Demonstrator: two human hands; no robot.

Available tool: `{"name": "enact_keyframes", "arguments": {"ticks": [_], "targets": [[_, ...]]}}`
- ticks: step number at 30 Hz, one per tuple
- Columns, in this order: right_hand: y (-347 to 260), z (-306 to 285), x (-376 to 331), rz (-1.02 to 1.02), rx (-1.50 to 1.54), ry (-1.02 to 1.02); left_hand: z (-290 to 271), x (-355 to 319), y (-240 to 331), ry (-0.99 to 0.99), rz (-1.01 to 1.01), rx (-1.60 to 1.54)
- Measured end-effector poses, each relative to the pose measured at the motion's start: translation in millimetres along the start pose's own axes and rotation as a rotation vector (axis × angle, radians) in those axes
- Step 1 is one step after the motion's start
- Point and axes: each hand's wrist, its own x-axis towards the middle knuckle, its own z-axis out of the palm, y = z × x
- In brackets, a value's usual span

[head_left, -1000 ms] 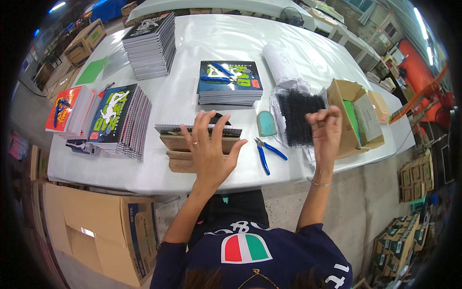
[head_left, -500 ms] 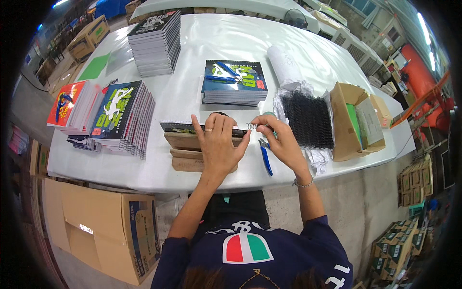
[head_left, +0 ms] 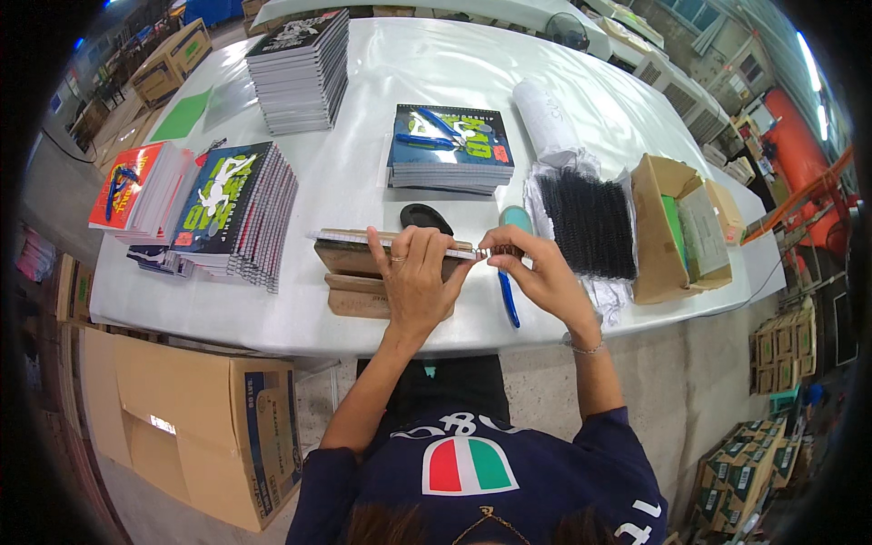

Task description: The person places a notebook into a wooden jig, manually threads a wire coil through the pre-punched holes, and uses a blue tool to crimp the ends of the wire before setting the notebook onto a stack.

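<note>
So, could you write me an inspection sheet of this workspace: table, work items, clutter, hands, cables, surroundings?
Surface: table with a shiny white covering.
Job's things: notebook at a wooden block; pile of black coils on white wrapping; notebook stacks at left and centre.
Clutter: blue-handled cutters partly hidden by the right hand; more cutters on two stacks; green sheet; open cardboard box.
Hands: left hand over the notebook; right hand pinching a spiral coil at the notebook's right end.
Cables: possibly a thin dark cord near the table's right end; too fine to be sure.
Surroundings: large carton at lower left, fan beyond the table, stacked cartons at right.
</note>
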Motion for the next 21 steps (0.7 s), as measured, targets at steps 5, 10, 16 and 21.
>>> {"name": "enact_keyframes", "arguments": {"ticks": [5,10,16,21], "targets": [[-7,-8,3,-0.094,-0.264,-0.027,1,0,-2,0.000,0.020,-0.017],[-20,-10,4,-0.109,-0.351,-0.115,10,-16,-11,0.073,0.053,-0.059],[-13,-6,2,-0.213,-0.471,-0.046,16,-21,-12,0.152,0.083,-0.080],[-24,-7,1,-0.191,-0.504,-0.042,7,-11,-8,0.071,0.026,-0.033]]}}
